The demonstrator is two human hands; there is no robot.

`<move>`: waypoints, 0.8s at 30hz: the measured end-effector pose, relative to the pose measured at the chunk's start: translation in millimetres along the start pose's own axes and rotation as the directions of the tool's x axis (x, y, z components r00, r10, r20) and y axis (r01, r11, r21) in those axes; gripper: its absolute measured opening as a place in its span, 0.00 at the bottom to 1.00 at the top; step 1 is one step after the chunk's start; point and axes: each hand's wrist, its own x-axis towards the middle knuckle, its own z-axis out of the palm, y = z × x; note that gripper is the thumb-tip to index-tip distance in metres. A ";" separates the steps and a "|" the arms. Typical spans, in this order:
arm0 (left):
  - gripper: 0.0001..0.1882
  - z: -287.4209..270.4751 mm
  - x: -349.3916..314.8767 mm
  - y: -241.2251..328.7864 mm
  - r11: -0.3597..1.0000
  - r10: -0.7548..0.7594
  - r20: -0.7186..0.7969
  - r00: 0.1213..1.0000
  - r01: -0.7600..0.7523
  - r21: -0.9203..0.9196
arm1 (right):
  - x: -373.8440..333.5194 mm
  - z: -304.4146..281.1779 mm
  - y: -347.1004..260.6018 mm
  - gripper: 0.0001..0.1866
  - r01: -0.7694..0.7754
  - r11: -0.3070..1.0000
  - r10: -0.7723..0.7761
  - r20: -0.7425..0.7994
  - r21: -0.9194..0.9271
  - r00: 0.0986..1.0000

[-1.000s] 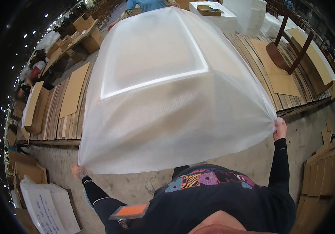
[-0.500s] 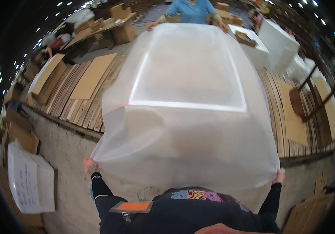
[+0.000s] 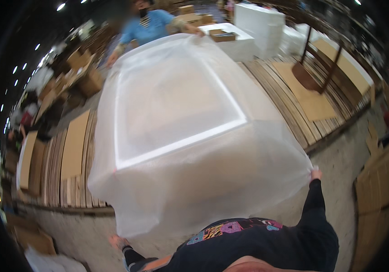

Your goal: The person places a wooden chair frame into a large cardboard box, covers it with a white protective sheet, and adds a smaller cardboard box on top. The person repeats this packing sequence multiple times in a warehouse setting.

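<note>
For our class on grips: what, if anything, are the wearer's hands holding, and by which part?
The right hand grips the translucent white sheet by its near right corner. The left hand is at the near left corner; its grip is unclear.

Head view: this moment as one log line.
left hand: at sheet, grip unclear | right hand: gripping corner | co-worker: at far edge

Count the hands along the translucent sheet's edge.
4: the person's left hand at the translucent sheet's near left, right hand at its near right; a co-worker's one hand and other hand at its far edge. More could be hidden underneath.
</note>
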 end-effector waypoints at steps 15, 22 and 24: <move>0.10 -65.2 -5.4 32.8 0.970 -0.143 0.131 0.981 0.112 0.214 | -28.0 11.1 9.9 0.22 -0.050 0.995 0.057 -0.076 0.084 0.995; 0.12 -14.2 7.5 22.8 0.975 -0.172 0.355 0.919 0.107 0.196 | -16.8 11.3 40.2 0.24 -0.022 0.987 0.021 -0.008 -0.159 1.000; 0.16 8.5 7.8 23.0 0.989 -0.088 0.414 0.906 0.031 0.143 | -16.3 13.4 45.9 0.25 0.002 0.950 0.000 0.007 -0.311 1.000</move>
